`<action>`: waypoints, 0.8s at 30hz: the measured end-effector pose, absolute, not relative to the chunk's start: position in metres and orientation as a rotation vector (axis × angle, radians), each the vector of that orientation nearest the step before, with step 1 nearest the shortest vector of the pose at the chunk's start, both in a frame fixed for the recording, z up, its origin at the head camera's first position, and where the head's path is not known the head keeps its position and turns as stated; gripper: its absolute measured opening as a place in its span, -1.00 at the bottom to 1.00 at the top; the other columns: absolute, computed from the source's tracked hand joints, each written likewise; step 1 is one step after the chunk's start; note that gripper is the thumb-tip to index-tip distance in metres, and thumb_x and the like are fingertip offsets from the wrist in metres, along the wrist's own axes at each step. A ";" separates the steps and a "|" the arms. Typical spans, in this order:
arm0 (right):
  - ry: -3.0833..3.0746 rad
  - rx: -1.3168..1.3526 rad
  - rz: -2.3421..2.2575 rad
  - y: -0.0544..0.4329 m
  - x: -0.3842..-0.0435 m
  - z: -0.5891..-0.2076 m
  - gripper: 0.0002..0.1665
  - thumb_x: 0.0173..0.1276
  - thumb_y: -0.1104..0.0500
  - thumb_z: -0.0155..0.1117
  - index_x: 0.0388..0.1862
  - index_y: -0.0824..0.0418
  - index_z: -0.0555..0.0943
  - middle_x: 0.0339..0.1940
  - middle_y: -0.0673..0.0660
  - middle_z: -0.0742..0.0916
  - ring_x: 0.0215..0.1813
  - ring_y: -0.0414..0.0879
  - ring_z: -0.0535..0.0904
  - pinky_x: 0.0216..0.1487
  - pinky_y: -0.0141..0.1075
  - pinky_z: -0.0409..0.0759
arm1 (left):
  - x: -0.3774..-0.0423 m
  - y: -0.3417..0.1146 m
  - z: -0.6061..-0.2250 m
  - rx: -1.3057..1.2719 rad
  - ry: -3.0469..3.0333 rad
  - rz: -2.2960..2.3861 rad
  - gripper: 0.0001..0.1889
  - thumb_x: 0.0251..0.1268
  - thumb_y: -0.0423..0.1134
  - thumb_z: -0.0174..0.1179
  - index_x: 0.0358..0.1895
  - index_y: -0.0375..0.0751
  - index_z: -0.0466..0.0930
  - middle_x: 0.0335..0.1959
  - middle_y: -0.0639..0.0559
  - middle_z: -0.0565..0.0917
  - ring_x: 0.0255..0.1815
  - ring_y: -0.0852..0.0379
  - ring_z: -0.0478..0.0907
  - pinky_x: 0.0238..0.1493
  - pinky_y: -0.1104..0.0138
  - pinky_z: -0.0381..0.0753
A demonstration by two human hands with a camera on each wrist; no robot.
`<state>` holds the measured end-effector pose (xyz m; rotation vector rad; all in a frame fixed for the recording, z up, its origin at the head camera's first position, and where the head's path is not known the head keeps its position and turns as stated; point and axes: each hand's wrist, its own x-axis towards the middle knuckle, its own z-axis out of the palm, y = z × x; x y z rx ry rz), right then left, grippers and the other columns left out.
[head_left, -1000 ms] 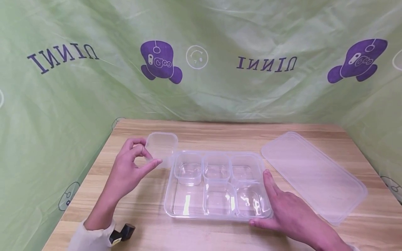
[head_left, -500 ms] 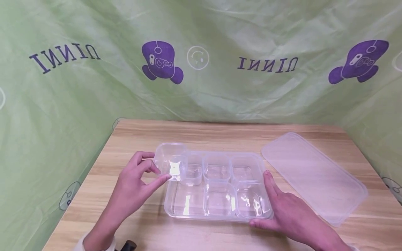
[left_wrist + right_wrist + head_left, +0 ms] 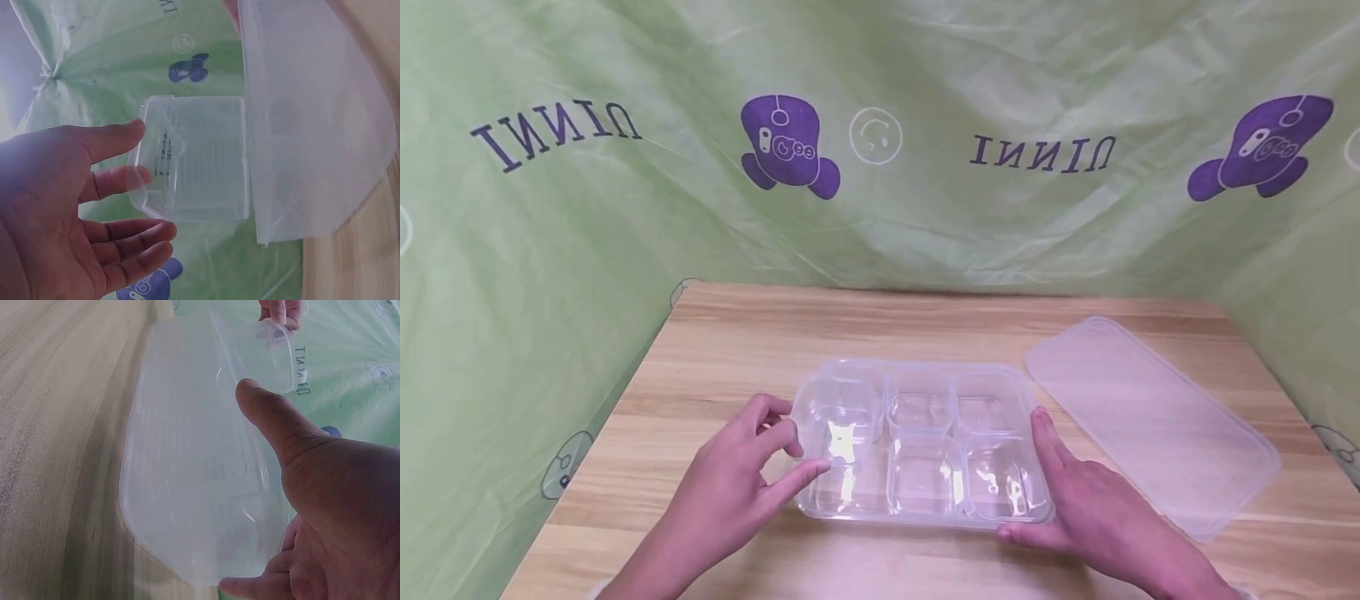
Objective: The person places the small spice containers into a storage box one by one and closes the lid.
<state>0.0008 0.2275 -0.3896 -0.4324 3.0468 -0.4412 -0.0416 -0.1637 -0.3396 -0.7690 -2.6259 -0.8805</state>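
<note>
My left hand (image 3: 737, 475) pinches the rim of a small clear plastic container (image 3: 841, 404) between thumb and fingers. In the head view it overlaps the left side of a large clear plastic box (image 3: 917, 523). The left wrist view shows the small container (image 3: 206, 156) above the wall of the large box (image 3: 312, 125). Several similar small containers (image 3: 925, 479) sit inside the box in two rows; the front-left place has none standing in it. My right hand (image 3: 1097, 500) rests against the box's right end with straight fingers, thumb at the front corner.
A flat translucent lid (image 3: 1150, 425) lies on the wooden table (image 3: 730, 333) to the right of the box, set at an angle. A green printed curtain (image 3: 925, 225) hangs behind the table and along both sides.
My left hand has carried the small container toward me and to the right, from beyond the box's back-left corner to over its left side. The right hand and the box stay put.
</note>
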 end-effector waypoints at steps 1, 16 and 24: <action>3.046 -0.431 -0.444 0.228 0.001 -0.389 0.70 -0.07 -0.71 0.31 0.64 0.40 -0.11 -0.40 0.14 0.69 -0.43 -0.05 0.65 -0.23 0.00 0.70 | -0.040 -0.163 -0.339 -0.772 -2.633 -0.858 -0.64 0.15 -0.04 0.55 -0.41 0.15 0.44 0.00 0.16 0.57 -0.52 0.45 0.41 -0.52 0.44 0.47; 2.999 -0.395 -0.441 0.227 0.001 -0.388 0.73 -0.08 -0.69 0.34 0.65 0.41 -0.17 -0.50 0.09 0.66 -0.38 -0.03 0.67 -0.19 0.03 0.69 | -0.030 -0.159 -0.349 -0.862 -2.561 -0.641 -0.64 0.11 0.04 0.53 -0.39 0.11 0.45 -0.03 0.17 0.58 -0.47 0.45 0.29 -0.43 0.38 0.45; 2.997 -0.398 -0.443 0.227 0.002 -0.389 0.72 -0.06 -0.69 0.34 0.65 0.40 -0.18 -0.51 0.07 0.66 -0.37 -0.03 0.67 -0.18 0.03 0.69 | -0.024 -0.160 -0.348 -0.891 -2.494 -0.607 -0.62 0.37 0.25 0.27 -0.40 0.11 0.44 -0.04 0.15 0.60 -0.32 0.31 0.46 -0.38 0.34 0.51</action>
